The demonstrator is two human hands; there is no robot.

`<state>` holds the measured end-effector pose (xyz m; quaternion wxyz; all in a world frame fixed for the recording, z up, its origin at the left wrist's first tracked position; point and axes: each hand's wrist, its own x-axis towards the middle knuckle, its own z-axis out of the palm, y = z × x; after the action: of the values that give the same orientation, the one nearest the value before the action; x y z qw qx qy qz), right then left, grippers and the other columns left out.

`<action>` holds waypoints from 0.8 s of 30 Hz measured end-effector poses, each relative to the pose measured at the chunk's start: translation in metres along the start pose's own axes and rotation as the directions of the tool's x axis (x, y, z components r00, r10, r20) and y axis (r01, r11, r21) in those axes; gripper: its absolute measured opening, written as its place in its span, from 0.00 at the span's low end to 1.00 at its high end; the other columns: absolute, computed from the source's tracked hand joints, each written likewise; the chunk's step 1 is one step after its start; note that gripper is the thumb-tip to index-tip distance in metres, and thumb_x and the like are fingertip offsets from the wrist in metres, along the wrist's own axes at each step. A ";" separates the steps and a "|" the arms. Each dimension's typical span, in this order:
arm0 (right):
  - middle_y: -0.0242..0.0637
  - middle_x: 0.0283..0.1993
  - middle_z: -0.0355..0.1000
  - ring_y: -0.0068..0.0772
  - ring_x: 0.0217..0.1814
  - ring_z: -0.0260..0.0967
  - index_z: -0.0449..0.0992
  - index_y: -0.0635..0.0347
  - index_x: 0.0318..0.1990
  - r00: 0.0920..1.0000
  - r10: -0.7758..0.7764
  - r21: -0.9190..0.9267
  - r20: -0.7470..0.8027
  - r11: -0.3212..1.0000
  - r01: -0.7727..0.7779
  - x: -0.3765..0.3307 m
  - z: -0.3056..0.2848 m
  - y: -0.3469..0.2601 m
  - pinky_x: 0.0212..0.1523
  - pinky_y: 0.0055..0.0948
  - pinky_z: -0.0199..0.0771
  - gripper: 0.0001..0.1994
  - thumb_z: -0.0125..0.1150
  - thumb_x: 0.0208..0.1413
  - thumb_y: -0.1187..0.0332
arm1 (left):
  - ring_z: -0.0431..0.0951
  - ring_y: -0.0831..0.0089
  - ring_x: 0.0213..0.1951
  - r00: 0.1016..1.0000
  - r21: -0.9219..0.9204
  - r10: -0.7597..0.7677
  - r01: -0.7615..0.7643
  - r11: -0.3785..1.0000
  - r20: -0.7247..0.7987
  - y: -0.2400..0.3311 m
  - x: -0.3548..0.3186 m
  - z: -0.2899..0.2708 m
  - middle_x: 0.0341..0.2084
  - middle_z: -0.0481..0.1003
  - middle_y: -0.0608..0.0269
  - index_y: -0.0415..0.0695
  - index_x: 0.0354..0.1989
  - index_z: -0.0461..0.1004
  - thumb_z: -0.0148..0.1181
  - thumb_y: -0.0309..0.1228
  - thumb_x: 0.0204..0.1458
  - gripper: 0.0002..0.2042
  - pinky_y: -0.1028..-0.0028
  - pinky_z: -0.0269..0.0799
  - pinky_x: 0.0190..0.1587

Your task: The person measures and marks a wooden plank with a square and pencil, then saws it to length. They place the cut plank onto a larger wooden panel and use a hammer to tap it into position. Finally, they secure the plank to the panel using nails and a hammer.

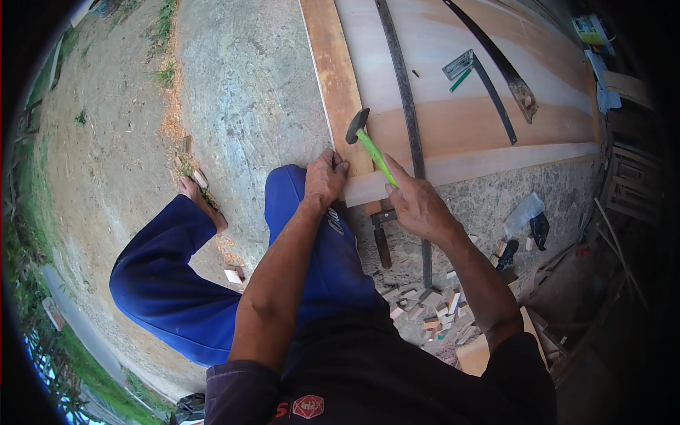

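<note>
My right hand (419, 205) is closed round the green handle of a hammer (373, 150). Its dark metal head is over a brown wooden strip (340, 78) along the left edge of a large pale wooden panel (467, 131). At the near left corner of that panel, my left hand (326, 178) is closed with thumb and fingers pressed together against the edge. Whatever is between those fingertips is hidden or too small to make out. A long dark metal bar (404, 85) lies across the panel and runs past its near edge.
On the panel lie a try square (492, 92), a green pencil (460, 80) and a long dark blade (496, 53). Below its near edge, a dark-handled tool (382, 241) and scattered wood offcuts (439, 312) are on the concrete. A clear plastic bag (524, 214) lies at right.
</note>
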<state>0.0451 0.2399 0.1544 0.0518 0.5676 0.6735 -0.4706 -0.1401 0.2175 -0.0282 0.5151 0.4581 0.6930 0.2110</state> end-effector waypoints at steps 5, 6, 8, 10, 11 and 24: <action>0.63 0.35 0.74 0.62 0.37 0.77 0.52 0.58 0.74 0.997 -0.048 -0.017 0.062 0.999 0.049 0.009 -0.009 0.009 0.42 0.46 0.74 0.30 0.51 0.66 0.71 | 0.76 0.77 0.29 0.979 -0.244 -0.011 0.062 0.968 0.202 -0.019 0.017 -0.010 0.25 0.76 0.65 0.43 0.32 0.72 0.64 0.29 0.57 0.07 0.73 0.72 0.34; 0.63 0.33 0.74 0.62 0.36 0.76 0.52 0.62 0.73 0.995 -0.095 0.014 0.026 0.995 0.095 0.010 -0.014 0.001 0.41 0.49 0.73 0.29 0.51 0.66 0.71 | 0.75 0.76 0.29 0.974 -0.288 -0.006 0.072 0.955 0.225 -0.024 0.020 -0.010 0.25 0.76 0.65 0.43 0.32 0.72 0.64 0.29 0.58 0.07 0.74 0.72 0.33; 0.62 0.32 0.74 0.62 0.35 0.75 0.53 0.67 0.72 0.988 -0.148 0.026 -0.055 0.988 0.149 0.012 -0.016 -0.012 0.39 0.52 0.72 0.29 0.50 0.66 0.71 | 0.75 0.76 0.29 0.975 -0.384 -0.040 0.124 0.915 0.220 -0.026 0.023 -0.011 0.26 0.76 0.65 0.43 0.32 0.72 0.63 0.29 0.59 0.07 0.74 0.72 0.33; 0.63 0.31 0.74 0.62 0.34 0.75 0.53 0.67 0.72 0.977 -0.165 -0.014 -0.138 0.986 0.165 0.015 -0.013 -0.021 0.39 0.52 0.73 0.29 0.50 0.66 0.71 | 0.75 0.75 0.29 0.977 -0.490 -0.128 0.196 0.849 0.170 -0.020 0.026 -0.009 0.26 0.76 0.64 0.42 0.32 0.71 0.62 0.31 0.61 0.08 0.74 0.72 0.33; 0.64 0.34 0.74 0.63 0.36 0.76 0.52 0.63 0.73 0.997 -0.074 -0.081 0.016 0.994 0.075 0.017 -0.013 -0.021 0.40 0.49 0.74 0.29 0.50 0.66 0.72 | 0.75 0.75 0.29 0.976 -0.519 -0.166 0.215 0.827 0.140 -0.017 0.030 -0.011 0.26 0.75 0.64 0.42 0.33 0.72 0.62 0.33 0.61 0.09 0.74 0.71 0.33; 0.67 0.34 0.73 0.69 0.37 0.74 0.51 0.66 0.74 0.996 -0.075 -0.122 0.055 0.989 0.081 0.012 0.009 -0.022 0.43 0.51 0.73 0.32 0.49 0.62 0.77 | 0.72 0.77 0.28 0.975 -0.274 -0.203 0.221 0.936 0.092 -0.004 0.068 -0.023 0.24 0.75 0.66 0.40 0.32 0.75 0.70 0.45 0.55 0.19 0.74 0.69 0.31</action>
<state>0.0186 0.2440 0.1543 0.0856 0.5246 0.7216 -0.4435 -0.1658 0.2778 -0.0582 0.6162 0.3089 0.6847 0.2368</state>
